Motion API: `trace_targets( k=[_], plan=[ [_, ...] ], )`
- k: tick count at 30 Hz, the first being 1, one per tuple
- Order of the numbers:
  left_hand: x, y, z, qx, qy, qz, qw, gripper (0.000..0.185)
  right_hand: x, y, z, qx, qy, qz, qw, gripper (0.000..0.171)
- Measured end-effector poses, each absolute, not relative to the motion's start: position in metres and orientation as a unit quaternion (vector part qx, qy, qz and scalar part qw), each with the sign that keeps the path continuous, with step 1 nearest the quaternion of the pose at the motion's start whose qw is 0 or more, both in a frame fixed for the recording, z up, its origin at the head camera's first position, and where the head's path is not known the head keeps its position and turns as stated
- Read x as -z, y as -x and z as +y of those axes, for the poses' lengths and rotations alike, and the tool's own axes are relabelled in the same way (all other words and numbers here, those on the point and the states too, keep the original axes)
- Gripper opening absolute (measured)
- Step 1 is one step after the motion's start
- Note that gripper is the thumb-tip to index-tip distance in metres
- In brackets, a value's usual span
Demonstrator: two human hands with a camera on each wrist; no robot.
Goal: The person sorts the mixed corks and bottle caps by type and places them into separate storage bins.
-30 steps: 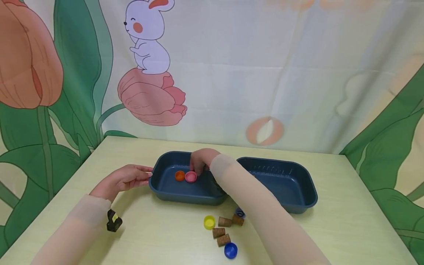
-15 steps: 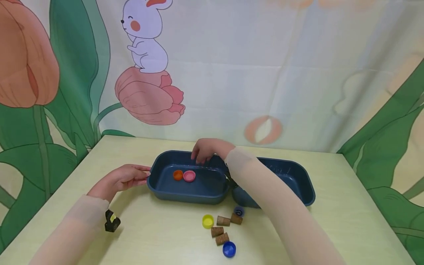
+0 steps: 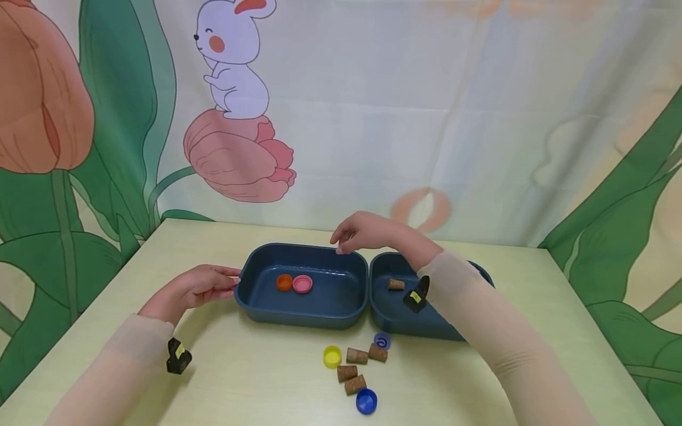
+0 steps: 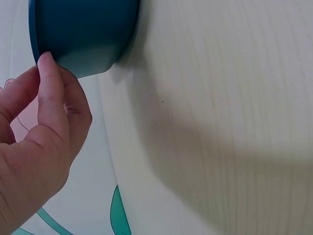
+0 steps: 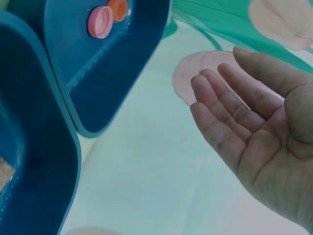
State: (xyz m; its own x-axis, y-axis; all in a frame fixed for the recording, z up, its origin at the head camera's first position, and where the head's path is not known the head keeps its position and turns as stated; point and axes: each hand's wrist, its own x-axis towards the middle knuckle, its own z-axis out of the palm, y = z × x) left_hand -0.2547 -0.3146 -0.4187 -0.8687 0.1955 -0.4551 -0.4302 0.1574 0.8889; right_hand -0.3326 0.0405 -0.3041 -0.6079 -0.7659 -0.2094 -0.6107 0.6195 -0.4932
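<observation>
My left hand (image 3: 199, 286) is at the left end of a dark blue plastic tray (image 3: 298, 318), thumb and fingers holding its rim. The left wrist view shows the fingertips (image 4: 46, 61) against this edge. Inside lie an orange bottle cap (image 3: 285, 283) and a pink bottle cap (image 3: 302, 284), side by side. My right hand (image 3: 367, 231) hovers over the trays' far edges, holding nothing; the right wrist view shows its bare palm and loosely bent fingers. Beneath that forearm stands a second blue tray (image 3: 389, 319), partly hidden, with a cork (image 3: 396, 284) in it.
In front of the trays lie several corks (image 3: 357, 356), a yellow cap (image 3: 333, 357), a dark blue cap (image 3: 366, 402) and a purple-blue cap (image 3: 382, 341). Black wrist cameras (image 3: 178, 356) sit on both sleeves. A printed cloth (image 3: 341, 118) hangs behind the table.
My right hand has risen out of the left tray and moved right and away, leaving the pink cap beside the orange one. The left hand stays at the tray's end.
</observation>
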Motion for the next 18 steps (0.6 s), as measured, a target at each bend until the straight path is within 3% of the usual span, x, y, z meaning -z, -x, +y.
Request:
trace_targets(
  k=[10,18],
  plan=[
    [0.416,0.253,-0.312,-0.644,0.080,0.722,0.240,0.057,0.298,0.295,0.096,0.236,0.376,0.881,0.164,0.034],
    [0.420,0.253,-0.313,-0.646,0.083,0.722,0.233,0.056,0.315,0.257,0.134,0.288,0.356,0.878,0.138,0.028]
  ],
)
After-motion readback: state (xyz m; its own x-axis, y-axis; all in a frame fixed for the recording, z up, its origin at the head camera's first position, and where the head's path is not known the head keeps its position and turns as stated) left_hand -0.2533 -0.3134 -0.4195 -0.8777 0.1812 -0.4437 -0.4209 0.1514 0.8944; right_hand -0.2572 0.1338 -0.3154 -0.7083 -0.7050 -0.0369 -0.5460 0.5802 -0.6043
